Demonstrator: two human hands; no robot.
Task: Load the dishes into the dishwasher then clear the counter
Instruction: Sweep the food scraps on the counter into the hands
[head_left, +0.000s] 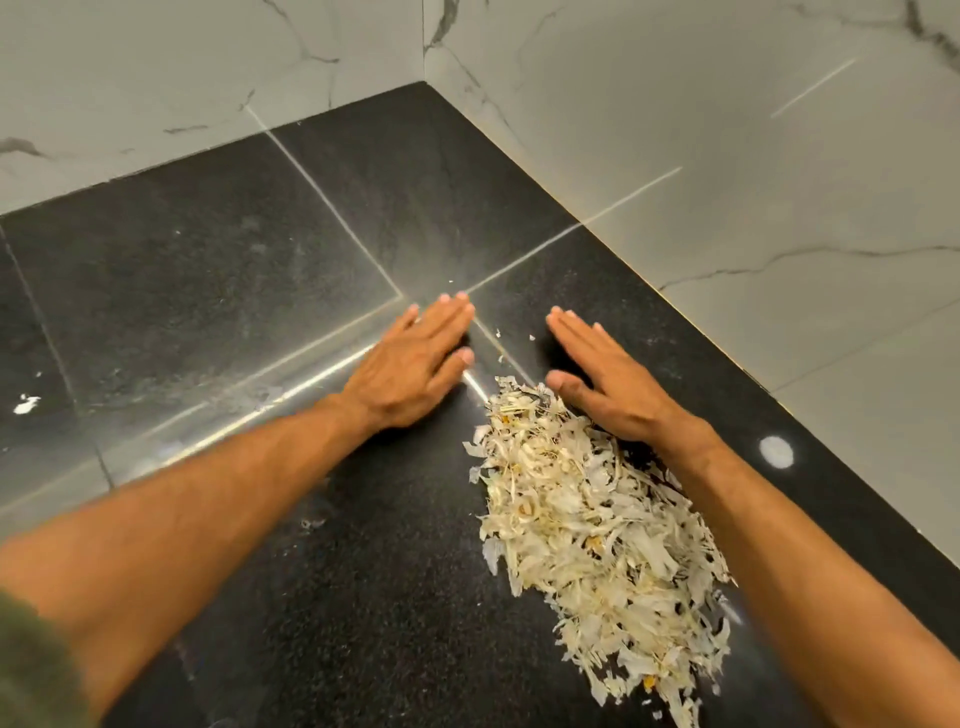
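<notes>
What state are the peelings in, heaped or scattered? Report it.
Mostly heaped: the pale peelings lie in one long mound on the black counter, with a few flakes apart.

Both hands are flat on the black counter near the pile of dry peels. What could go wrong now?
The peels look thin and light, so a fast sweep may scatter them over the counter. Small flakes beyond the pile, between the left hand and the right hand, may be left behind.

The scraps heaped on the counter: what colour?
Pale cream scraps, a few yellowish bits, in the head view.
</notes>
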